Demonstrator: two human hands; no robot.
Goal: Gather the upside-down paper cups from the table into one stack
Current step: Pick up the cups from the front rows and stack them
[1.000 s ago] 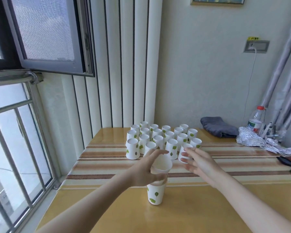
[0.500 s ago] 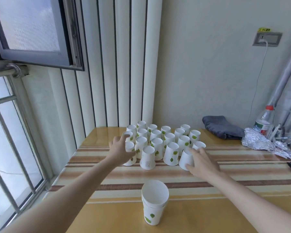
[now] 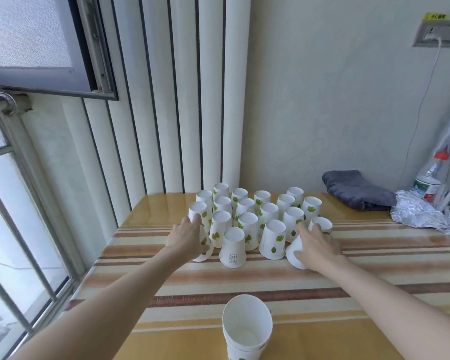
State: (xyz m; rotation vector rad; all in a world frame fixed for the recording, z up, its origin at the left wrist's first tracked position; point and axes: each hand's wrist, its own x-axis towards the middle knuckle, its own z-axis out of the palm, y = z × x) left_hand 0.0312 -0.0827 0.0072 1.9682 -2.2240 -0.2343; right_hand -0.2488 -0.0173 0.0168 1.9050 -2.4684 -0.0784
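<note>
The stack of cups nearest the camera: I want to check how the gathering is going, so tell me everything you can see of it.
The stack is a few white paper cups nested mouth-up, green leaf prints showing on the outer wall; the count is unclear. Its open mouth shows a bare white inside. It stands upright on the striped table, nearer than the upside-down group, its base cut off by the frame. Neither hand touches it.

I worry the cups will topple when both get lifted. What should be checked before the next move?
1. Left hand wrapped round the front-left cup: ok.
2. Right hand wrapped round the front-right cup: ok.
3. Firmness of either grip: cannot tell.
4. Room between each held cup and its neighbours: not ok, the cluster is tightly packed.
5. Stack near the front edge, mouth up and unobstructed: ok.
6. Striped table between cluster and stack free of obstacles: ok.
</note>
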